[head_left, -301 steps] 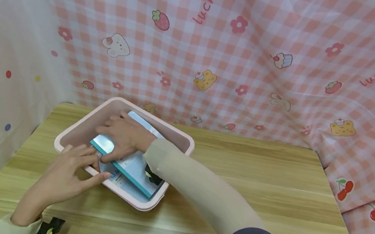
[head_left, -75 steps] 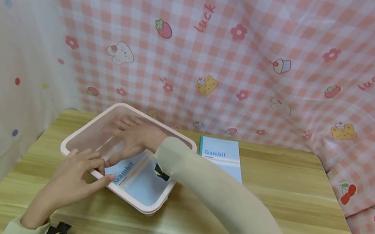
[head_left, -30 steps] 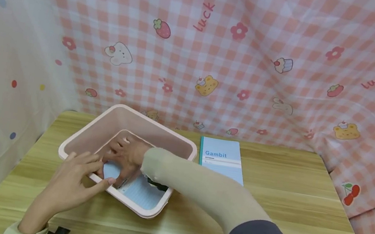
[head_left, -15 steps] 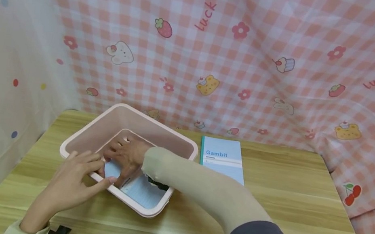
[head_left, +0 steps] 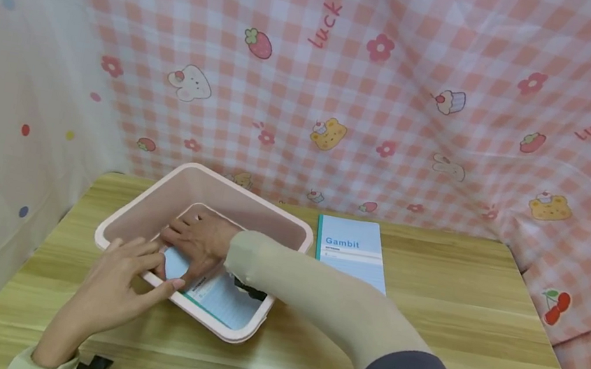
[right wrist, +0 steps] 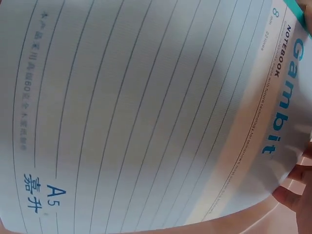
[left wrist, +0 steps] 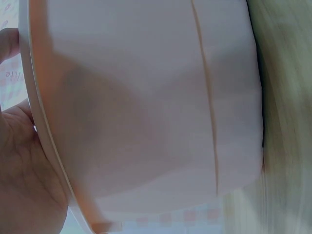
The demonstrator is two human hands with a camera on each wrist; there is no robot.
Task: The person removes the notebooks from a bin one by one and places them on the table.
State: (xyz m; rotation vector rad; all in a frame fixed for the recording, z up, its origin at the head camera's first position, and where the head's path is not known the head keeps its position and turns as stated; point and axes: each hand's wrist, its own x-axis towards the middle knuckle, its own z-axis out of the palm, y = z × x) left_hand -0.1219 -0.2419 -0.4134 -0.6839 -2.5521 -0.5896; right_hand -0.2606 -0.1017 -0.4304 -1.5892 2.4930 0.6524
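Note:
A pale pink plastic basin [head_left: 122, 218] stands at the left of the table. My left hand [head_left: 117, 285] holds its near rim, fingers hooked over the edge and thumb lying along it; in the left wrist view the palm [left wrist: 31, 180] is against the outside of the rim. Inside the basin my right hand [head_left: 199, 243] grips a light blue notebook [head_left: 230, 303] across its width, thumb at the teal spine and fingers at the opposite edge. The right wrist view shows this notebook's cover [right wrist: 146, 112], bowed, with "Gambit" printed on it.
A second blue Gambit notebook [head_left: 351, 254] lies flat on the wooden table [head_left: 438, 310], right of the basin, partly hidden by the right sleeve [head_left: 326, 286]. A pink checked curtain [head_left: 311, 84] hangs behind the table, and a white one [head_left: 7, 100] at the left.
One notebook has left the basin and lies on the table at the right. My right hand has returned, reached deeper and gripped another notebook, whose teal spine now shows. My left hand stays at the rim.

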